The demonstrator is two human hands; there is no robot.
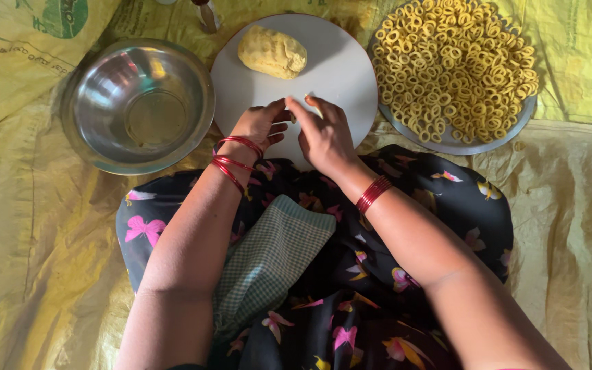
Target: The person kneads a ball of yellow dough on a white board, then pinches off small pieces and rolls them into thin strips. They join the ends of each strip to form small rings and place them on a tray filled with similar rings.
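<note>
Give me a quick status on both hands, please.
Left hand and right hand meet over the round board, pinching a small dough bit. Nothing in the way.

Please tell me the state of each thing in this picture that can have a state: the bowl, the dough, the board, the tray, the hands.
Steel bowl: upright, nothing solid inside.
Dough lump: whole, lying on the board's far side.
Round white board: flat, mostly bare.
Tray: heaped with yellow dough rings.
Left hand: fingers curled at the board's near edge.
Right hand: fingers pinched together on a small pale piece, hard to make out.
</note>
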